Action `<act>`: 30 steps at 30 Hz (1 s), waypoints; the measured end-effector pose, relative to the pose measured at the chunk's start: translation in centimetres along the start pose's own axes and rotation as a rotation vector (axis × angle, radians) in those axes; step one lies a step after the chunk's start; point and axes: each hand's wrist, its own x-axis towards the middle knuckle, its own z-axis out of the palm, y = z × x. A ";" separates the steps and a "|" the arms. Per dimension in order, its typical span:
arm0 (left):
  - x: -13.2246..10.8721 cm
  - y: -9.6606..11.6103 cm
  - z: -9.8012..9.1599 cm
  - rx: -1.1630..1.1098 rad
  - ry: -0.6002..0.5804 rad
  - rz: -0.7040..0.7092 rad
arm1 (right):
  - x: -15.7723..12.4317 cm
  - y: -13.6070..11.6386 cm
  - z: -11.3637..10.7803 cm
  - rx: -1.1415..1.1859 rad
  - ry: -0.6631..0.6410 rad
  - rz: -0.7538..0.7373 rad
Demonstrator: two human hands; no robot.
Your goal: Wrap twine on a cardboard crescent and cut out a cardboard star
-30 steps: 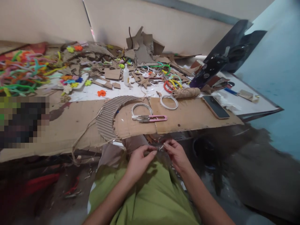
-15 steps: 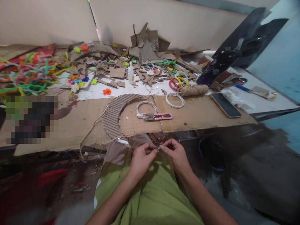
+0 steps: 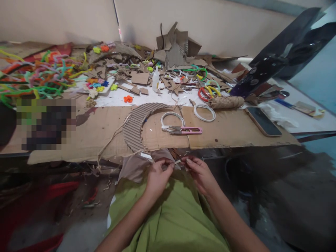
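Note:
Over my lap, just off the table's front edge, my left hand (image 3: 160,173) pinches a small whitish strip (image 3: 177,162) between thumb and forefinger. My right hand (image 3: 199,172) is at the strip's other side with its fingers closed together; what they grip, if anything, is too small to make out. Ahead of the hands, a corrugated cardboard crescent (image 3: 132,127) lies on a cardboard sheet (image 3: 105,140), with a twine loop (image 3: 111,140) at its left. Beside it are pink-handled thread snips (image 3: 187,130) and two white tape rings, one left (image 3: 172,114) and one right (image 3: 204,113).
Behind stand a glue bottle (image 3: 155,79), a twine roll (image 3: 226,102) and heaped cardboard scraps (image 3: 178,57). Pipe cleaners (image 3: 39,77) pile up at left. A phone (image 3: 264,121) lies at right, near a dark fan-like blade (image 3: 286,49).
My hands have drawn slightly apart, the right one shifting right, and the whitish strip now shows between them. The view has turned a little to the left.

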 end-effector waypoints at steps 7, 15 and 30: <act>-0.5 0.4 -0.1 -0.050 -0.067 0.060 | 0.5 0.6 0.8 0.089 -0.069 0.106; -0.5 -0.5 0.1 -0.060 -0.023 0.011 | 0.3 1.0 0.9 0.076 -0.099 0.104; -0.6 -0.4 0.1 -0.069 0.005 0.018 | 0.0 1.4 1.3 -0.024 -0.066 0.046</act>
